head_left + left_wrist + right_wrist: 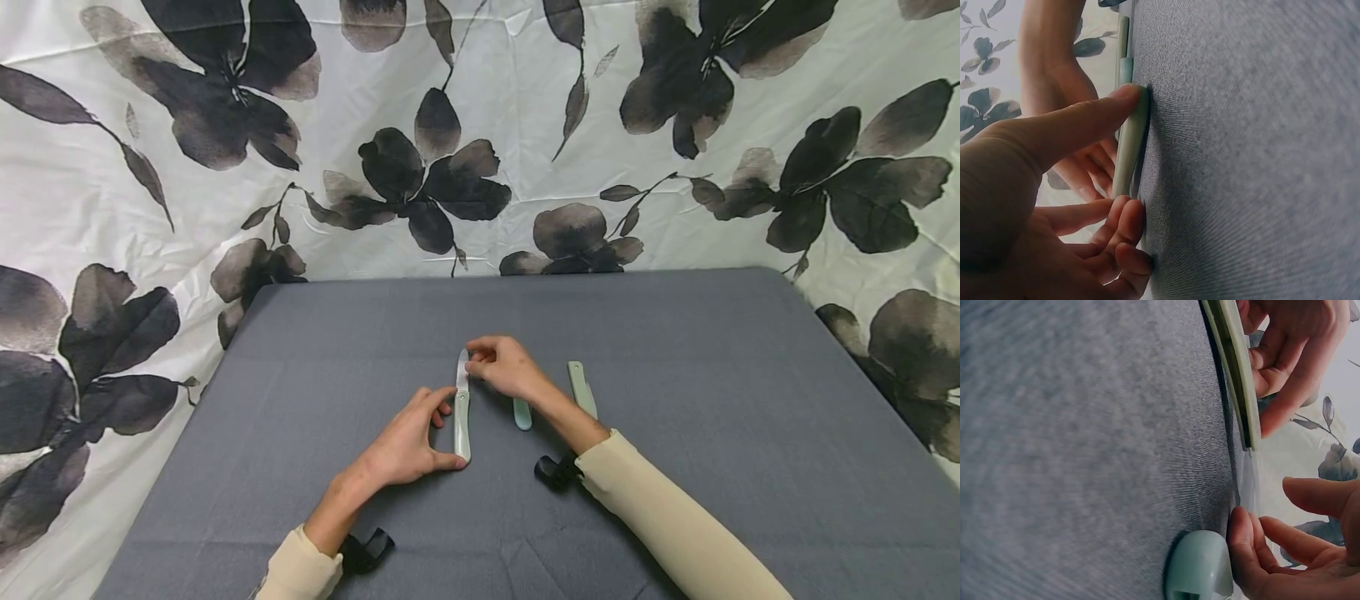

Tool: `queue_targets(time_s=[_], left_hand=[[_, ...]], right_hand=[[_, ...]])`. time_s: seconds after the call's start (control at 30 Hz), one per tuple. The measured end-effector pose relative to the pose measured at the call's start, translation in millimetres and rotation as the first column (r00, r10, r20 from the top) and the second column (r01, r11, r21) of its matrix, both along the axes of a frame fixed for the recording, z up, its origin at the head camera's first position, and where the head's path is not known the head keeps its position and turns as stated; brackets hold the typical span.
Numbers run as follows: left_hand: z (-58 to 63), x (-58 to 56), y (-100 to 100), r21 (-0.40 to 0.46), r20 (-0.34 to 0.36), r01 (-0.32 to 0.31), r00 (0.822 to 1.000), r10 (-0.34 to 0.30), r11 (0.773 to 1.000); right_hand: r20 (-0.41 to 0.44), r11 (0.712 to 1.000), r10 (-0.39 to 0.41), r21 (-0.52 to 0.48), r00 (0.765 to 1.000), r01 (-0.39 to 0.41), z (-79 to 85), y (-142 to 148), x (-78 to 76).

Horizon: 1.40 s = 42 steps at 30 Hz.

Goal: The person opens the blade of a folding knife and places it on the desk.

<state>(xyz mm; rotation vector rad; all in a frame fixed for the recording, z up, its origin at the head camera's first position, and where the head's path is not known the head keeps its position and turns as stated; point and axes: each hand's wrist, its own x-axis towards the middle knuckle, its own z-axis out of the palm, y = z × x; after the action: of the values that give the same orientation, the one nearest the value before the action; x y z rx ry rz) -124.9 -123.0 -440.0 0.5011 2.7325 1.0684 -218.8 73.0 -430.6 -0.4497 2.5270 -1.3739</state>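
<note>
A folding knife (462, 425) with a pale green handle lies on the grey table, its blade swung out and pointing toward the back. My left hand (408, 437) spans its handle, thumb at the near end and forefinger close to the blade joint. In the left wrist view the thumb of my left hand (1035, 137) presses the handle's rounded end. Beside the blade tip is my right hand (506, 367), fingertips at the blade and thumb lifted apart from the fingers. The right wrist view shows the handle's slot and the blade (1247, 481) partly behind my right fingers.
A teal handle (522, 414) lies partly under my right forearm. Farther right is another pale green folding knife (579, 383), partly covered by the arm. Floral cloth (420, 192) hangs behind the grey table (375, 317). Each wrist carries a black camera.
</note>
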Motion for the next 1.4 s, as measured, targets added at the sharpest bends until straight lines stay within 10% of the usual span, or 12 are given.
queue_targets(time_s=[1.03, 1.4], left_hand=[[-1.6, 3.2, 0.3, -0.023, 0.032, 0.011, 0.999, -0.011, 1.000], [0.9, 6.6, 17.9, 0.066, -0.153, -0.036, 0.987, 0.046, 0.997]], right_hand=[[0.041, 0.999, -0.030, 0.017, 0.999, 0.030, 6.1, 13.9, 9.4], [-0.027, 0.995, -0.096, 0.019, 0.995, 0.096, 5.8, 37.5, 11.4]])
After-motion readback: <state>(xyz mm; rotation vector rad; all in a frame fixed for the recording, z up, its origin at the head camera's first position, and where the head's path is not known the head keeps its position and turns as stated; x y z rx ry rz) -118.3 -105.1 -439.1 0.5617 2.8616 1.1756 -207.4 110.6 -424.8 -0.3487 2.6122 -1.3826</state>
